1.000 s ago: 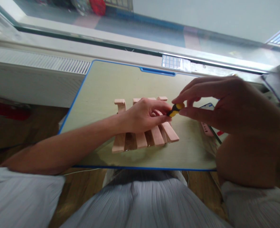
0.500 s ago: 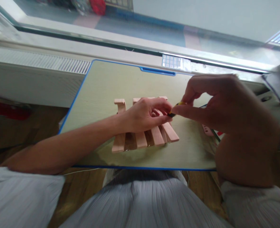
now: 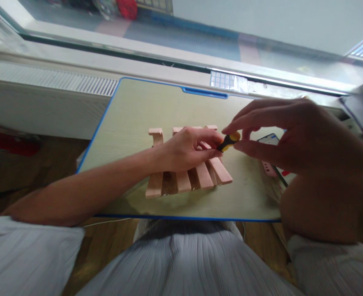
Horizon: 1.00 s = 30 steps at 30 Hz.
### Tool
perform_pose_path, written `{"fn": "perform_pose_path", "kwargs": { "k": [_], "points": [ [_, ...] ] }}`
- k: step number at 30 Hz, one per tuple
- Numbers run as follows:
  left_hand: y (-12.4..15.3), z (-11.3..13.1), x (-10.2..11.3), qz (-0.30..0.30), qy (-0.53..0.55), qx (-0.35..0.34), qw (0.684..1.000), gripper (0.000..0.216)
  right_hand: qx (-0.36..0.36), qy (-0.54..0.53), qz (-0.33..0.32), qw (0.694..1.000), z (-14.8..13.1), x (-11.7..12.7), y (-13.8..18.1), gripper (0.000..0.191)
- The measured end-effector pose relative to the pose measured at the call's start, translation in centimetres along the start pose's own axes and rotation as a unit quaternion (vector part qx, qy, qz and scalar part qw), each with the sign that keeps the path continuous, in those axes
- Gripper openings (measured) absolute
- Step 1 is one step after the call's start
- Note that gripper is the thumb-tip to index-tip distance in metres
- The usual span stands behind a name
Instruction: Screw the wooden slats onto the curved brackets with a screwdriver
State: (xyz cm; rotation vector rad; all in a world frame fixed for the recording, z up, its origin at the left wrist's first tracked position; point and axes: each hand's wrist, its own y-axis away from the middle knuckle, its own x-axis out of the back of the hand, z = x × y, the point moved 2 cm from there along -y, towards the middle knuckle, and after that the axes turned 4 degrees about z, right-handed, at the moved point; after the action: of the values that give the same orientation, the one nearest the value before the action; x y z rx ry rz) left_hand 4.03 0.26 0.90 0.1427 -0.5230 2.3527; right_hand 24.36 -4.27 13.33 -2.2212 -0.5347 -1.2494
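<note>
A short black-and-yellow screwdriver points down and left, its shaft hidden behind my left fingers. My left hand lies over a slatted wooden piece, with thumb and index finger closed around the front end of the handle. On the other side, my right hand has its fingers loosened and spread around the yellow end. The index fingertip is just above the handle and the thumb beside it; whether they touch it is hard to tell. Pale slats with curved far ends make up the wooden piece, partly covered by my left hand.
The wooden piece rests on a blue-edged table by a window. A phone-like device and a pink object lie to the right, partly behind my right arm. A gridded packet is on the sill, and a radiator stands left.
My right fingers have come apart from their pinch on the screwdriver handle, leaving more of it showing. The left hand and the wooden piece stay almost where they were.
</note>
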Motion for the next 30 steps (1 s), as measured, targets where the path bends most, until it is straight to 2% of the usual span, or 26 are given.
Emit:
{"fn": "perform_pose_path", "kwargs": {
  "k": [6,14,19,26,30],
  "points": [
    [0.0,0.3,0.1,0.003,-0.01,0.017,1.0,0.016,-0.024,0.014,0.009,1.0,-0.1,-0.1,0.0,0.017],
    [0.1,0.2,0.1,0.0,-0.014,0.007,1.0,0.019,-0.032,0.051,0.04,0.997,0.3,-0.3,-0.1,0.005],
    [0.1,0.1,0.2,-0.003,-0.019,-0.006,1.0,0.015,-0.025,0.08,0.05,0.995,0.5,-0.5,-0.2,0.019],
    [0.2,0.1,0.3,0.007,-0.042,0.005,0.999,0.018,-0.077,0.114,0.044,0.989,0.0,-1.3,-1.0,0.041],
    [0.1,0.2,0.2,0.014,-0.047,0.006,0.999,0.011,-0.092,0.106,0.027,0.99,0.4,-1.2,-0.9,0.04]
  ]
}}
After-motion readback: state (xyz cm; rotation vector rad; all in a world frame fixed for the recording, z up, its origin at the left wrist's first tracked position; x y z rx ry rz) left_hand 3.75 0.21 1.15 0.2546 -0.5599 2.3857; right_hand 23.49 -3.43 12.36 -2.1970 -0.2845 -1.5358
